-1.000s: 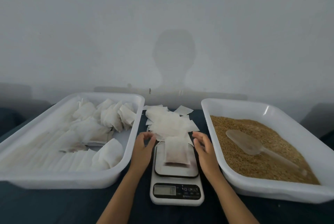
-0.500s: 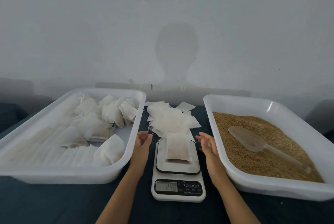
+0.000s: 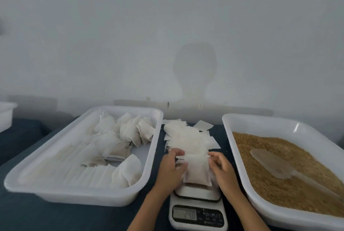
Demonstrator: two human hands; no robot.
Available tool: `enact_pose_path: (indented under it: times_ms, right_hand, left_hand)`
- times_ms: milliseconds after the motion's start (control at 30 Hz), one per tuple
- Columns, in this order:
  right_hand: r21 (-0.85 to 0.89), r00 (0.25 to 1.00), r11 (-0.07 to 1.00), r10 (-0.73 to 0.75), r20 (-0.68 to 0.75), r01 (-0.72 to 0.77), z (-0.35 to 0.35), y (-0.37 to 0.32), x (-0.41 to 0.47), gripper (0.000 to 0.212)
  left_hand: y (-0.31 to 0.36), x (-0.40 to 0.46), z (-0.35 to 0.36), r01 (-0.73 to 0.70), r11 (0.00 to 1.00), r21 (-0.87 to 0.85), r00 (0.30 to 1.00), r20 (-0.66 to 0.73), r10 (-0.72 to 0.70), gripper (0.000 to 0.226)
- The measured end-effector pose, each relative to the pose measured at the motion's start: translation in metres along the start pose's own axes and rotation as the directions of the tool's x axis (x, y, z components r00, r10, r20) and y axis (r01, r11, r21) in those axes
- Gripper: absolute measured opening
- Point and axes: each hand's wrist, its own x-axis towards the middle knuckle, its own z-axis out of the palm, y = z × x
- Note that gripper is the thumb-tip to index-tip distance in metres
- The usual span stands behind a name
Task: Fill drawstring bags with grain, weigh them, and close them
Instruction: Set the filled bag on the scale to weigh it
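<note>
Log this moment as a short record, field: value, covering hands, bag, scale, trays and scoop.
left hand: grips the bag's left edge
right hand: grips the bag's right edge
filled bag: over the scale platform, between both hands
scale: display lit, digits blurred
left tray: holds filled bags
right tray: holds grain
scoop: lying on the grain
empty bags: piled behind the scale

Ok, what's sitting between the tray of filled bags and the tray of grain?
In the head view, the scale with a filled bag gripped by the left hand and right hand, and behind it a pile of empty bags.
</note>
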Motion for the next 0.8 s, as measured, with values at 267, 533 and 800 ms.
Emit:
enact_pose_path:
  times_ms: [267, 533, 800]
  right_hand:
    - [-0.263, 1.0, 0.964, -0.029, 0.008, 0.03, 0.014, -0.013, 0.014, 0.027]
    - [-0.09, 0.973, 0.969, -0.231, -0.005, 0.23, 0.022, -0.066, 0.007, 0.025]
    - [0.056, 0.913, 0.923, -0.384, 0.137, 0.38, 0.078, -0.156, 0.032, 0.022]
  left_hand:
    - [0.03, 0.019, 0.011, -0.056, 0.872, 0.485, 0.98, 0.195, -0.046, 0.064]
    - [0.061, 0.015, -0.001, -0.18, 0.753, 0.633, 0.983, 0.152, 0.107, 0.036]
    - [0.099, 0.035, -0.101, -0.014, 0.735, 0.678, 0.98, -0.138, 0.146, 0.008]
